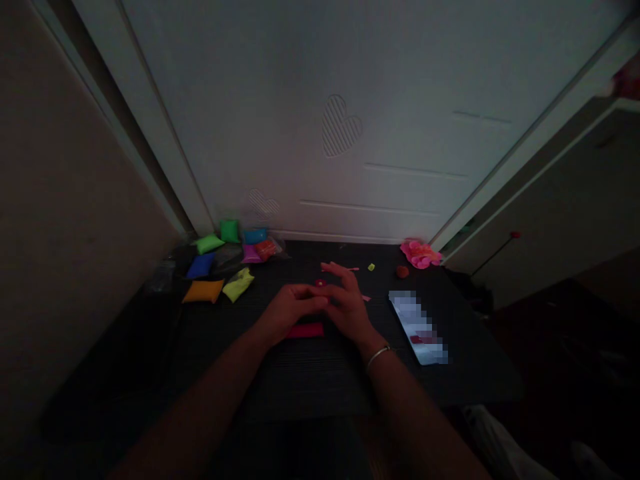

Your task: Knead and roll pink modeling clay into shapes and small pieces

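Observation:
Over the middle of the dark table, my left hand (293, 310) and my right hand (346, 308) meet at the fingertips. Both are closed in a pinch; a trace of red shows between them, but its shape is hidden. My right index finger is raised above the others. A flat red packet (306, 331) lies beneath the hands, partly covered by the left one. Just beyond the fingers sits a small red piece with a pale centre (321, 283). A thin pink stick (354, 269) lies behind the right hand.
Several coloured packets, among them an orange one (203, 291) and a yellow one (239, 285), lie at the left. A lit phone (417, 328) rests at the right. Behind it are a brownish-red ball (402, 272), a yellow bit (371, 267) and a pink flower-like piece (421, 254).

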The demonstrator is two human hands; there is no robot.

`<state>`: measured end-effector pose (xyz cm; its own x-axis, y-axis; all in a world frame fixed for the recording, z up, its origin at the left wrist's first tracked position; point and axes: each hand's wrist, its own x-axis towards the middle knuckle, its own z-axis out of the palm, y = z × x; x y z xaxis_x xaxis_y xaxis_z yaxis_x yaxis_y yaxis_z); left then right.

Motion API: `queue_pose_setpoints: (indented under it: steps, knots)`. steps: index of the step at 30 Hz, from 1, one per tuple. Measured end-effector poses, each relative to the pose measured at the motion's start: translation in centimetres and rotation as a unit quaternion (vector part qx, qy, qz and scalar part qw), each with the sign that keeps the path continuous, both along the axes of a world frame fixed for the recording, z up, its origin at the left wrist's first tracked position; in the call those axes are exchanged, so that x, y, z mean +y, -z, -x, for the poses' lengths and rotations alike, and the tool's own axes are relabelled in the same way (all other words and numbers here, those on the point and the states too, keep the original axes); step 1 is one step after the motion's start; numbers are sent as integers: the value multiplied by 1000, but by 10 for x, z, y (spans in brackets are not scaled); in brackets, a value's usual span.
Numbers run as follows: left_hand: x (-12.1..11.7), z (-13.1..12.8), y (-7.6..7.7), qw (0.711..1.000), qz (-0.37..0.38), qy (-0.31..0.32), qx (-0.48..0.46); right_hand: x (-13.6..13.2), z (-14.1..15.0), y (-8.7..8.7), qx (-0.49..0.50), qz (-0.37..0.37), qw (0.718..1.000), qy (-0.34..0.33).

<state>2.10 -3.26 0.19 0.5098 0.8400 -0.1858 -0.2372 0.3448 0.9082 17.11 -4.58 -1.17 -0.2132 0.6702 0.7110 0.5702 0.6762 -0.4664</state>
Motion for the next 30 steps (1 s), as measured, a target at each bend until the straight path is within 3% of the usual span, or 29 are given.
queue_pose_setpoints:
  steps: [7,12,15,30]
  knots:
    - [-1,-1,0,1000,10,9,-15,-1,1,-1,1,-5,1000,-1]
    - [2,2,-6,998,26,-38,-53,0,-1,-3,4,32,999,21]
    - [4,4,-7,996,42,-28,-70,1,-3,-1,1,22,999,23]
    - [2,1,-9,997,56,-48,-36,3,-2,0,5,25,1000,-11]
